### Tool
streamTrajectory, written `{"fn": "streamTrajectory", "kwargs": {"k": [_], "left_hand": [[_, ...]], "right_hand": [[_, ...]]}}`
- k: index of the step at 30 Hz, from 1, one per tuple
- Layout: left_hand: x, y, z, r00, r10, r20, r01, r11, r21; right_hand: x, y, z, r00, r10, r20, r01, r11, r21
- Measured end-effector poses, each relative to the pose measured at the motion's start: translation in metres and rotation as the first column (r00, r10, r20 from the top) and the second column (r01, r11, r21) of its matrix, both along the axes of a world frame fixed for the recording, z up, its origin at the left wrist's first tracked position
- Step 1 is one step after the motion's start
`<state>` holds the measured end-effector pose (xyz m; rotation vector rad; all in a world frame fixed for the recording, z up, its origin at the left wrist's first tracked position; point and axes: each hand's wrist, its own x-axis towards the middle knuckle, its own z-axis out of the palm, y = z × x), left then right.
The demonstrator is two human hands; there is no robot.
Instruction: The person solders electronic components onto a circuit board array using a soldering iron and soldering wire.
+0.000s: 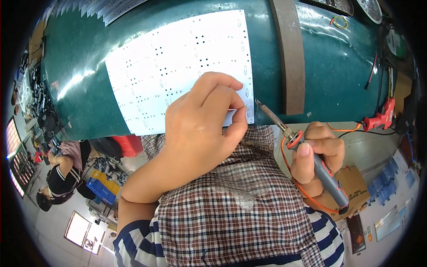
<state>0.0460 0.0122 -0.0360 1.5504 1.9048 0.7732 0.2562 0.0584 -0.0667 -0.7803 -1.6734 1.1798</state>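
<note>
A white panel of circuit boards (142, 71), dotted with rows of small dark holes, lies on the green work surface. My left hand (200, 118) rests over its lower right part, with thumb and fingers drawn together in a pinch near the right edge. Whatever sits between those fingertips is too small to make out. In my right hand (316, 149) is a soldering iron (331, 182) with a grey handle. Its metal tip points up and left, close to the panel's right edge and just beside my left fingertips.
A brown bar (289, 58) crosses the green table (329, 89) right of the panel. Farther right are a red-handled tool (380, 116), a thin red-and-black wire (371, 71) and a small coil of wire (340, 22). Stacked pale panels (95, 11) stand at the far left. A person (62, 173) sits at left.
</note>
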Motion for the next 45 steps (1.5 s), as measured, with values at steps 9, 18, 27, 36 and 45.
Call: {"fn": "streamTrajectory", "kwargs": {"k": [9, 18, 27, 36, 45], "left_hand": [[0.008, -0.019, -0.004, 0.998, 0.004, 0.068, -0.002, 1.000, -0.029], [0.015, -0.019, -0.008, 0.998, 0.047, 0.041, -0.047, 0.999, -0.016], [0.015, -0.019, -0.009, 0.997, 0.054, 0.048, -0.052, 0.998, -0.027], [0.016, -0.020, -0.013, 0.998, 0.045, 0.040, -0.045, 0.999, 0.016], [0.015, -0.021, -0.011, 0.998, 0.032, 0.049, -0.033, 0.999, 0.018]], "right_hand": [[0.006, -0.008, 0.004, 0.997, 0.055, 0.045, -0.055, 0.998, -0.002], [0.001, -0.010, -0.005, 0.998, 0.054, 0.042, -0.055, 0.998, 0.028], [0.002, -0.011, -0.006, 0.998, 0.058, 0.015, -0.059, 0.997, 0.042], [0.003, -0.012, -0.006, 0.997, 0.065, 0.029, -0.066, 0.997, 0.043], [0.005, -0.012, -0.003, 0.995, 0.085, 0.056, -0.088, 0.995, 0.054]]}}
